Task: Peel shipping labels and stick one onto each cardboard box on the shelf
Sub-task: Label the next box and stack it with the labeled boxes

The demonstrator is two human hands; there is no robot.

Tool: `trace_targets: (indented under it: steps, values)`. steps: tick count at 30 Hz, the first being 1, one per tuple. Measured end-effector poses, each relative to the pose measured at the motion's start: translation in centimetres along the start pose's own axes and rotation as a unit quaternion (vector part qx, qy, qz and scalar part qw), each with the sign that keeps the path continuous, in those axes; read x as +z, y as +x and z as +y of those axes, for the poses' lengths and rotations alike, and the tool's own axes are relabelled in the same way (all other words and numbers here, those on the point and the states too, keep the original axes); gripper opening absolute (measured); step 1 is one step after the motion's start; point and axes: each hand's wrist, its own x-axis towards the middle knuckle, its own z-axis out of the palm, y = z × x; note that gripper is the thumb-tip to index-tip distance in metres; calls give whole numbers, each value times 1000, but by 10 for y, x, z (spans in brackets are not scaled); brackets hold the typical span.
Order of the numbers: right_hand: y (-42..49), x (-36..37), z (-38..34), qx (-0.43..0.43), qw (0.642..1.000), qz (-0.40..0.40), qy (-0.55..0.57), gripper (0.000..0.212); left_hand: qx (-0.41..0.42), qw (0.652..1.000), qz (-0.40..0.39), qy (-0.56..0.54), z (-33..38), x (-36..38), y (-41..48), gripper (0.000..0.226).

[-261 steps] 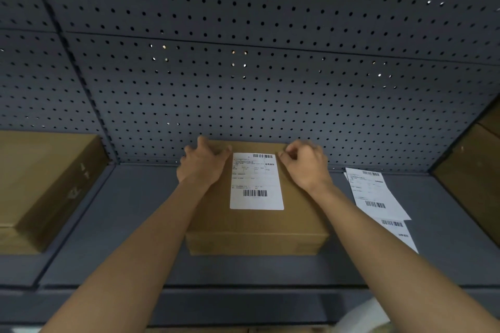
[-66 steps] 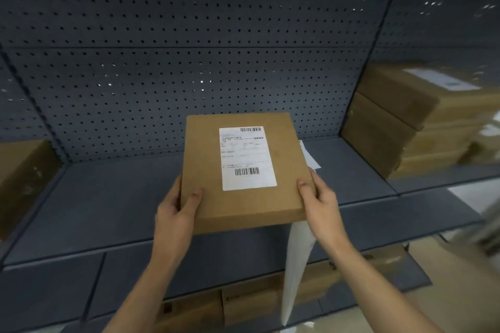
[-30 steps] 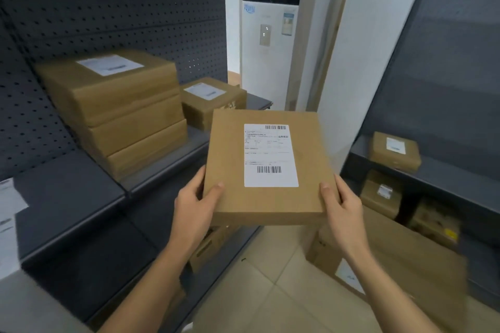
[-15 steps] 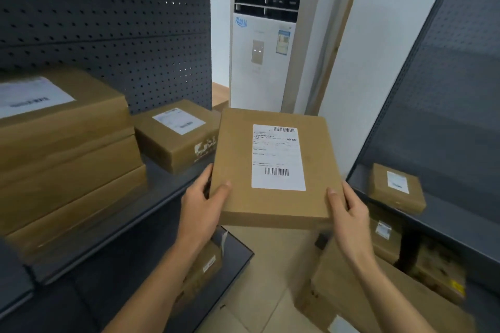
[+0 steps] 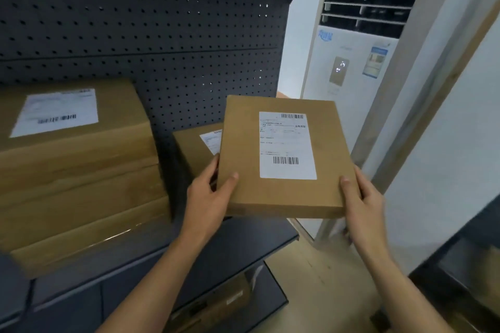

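I hold a flat cardboard box [image 5: 243,149] in the air, tilted slightly, with a white shipping label [image 5: 286,144] stuck on its top face. My left hand [image 5: 209,192] grips its near left corner and my right hand [image 5: 362,197] grips its near right corner. The box hovers above the right end of the dark shelf [image 5: 235,235], partly covering a smaller labelled box [image 5: 194,146] that sits behind it on the shelf.
A stack of three cardboard boxes [image 5: 78,184], the top one labelled, fills the shelf's left side. A perforated dark back panel [image 5: 148,35] rises behind. A white standing air conditioner [image 5: 349,76] stands at the right. More boxes [image 5: 230,300] lie on the lower shelf.
I lifted the labelled box off the earlier shelf spot and turned right with it. In the last half second the view swung back left, bringing the box over the shelf's right end.
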Motion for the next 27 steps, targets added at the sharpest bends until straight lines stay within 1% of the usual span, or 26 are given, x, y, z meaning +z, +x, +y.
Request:
trace_targets:
  steps: [7, 13, 15, 21, 25, 27]
  values:
    - [96, 28, 11, -32, 990, -125, 65, 29, -10, 992, 124, 28, 0, 18, 40, 45]
    - [146, 58, 17, -27, 976, -206, 66, 32, -42, 980, 185, 59, 0, 20, 51, 46]
    - [154, 70, 18, -18, 971, -233, 59, 31, -59, 975, 204, 64, -3, 15, 54, 50]
    - [168, 102, 12, 5, 962, -269, 50, 23, -115, 965, 227, 58, -8, -1, 68, 71]
    - [174, 117, 9, 18, 957, -285, 43, 24, -146, 960, 234, 55, -12, -6, 79, 76]
    - [177, 123, 12, 32, 955, -291, 38, 22, -157, 960, 226, 61, -14, -7, 84, 72]
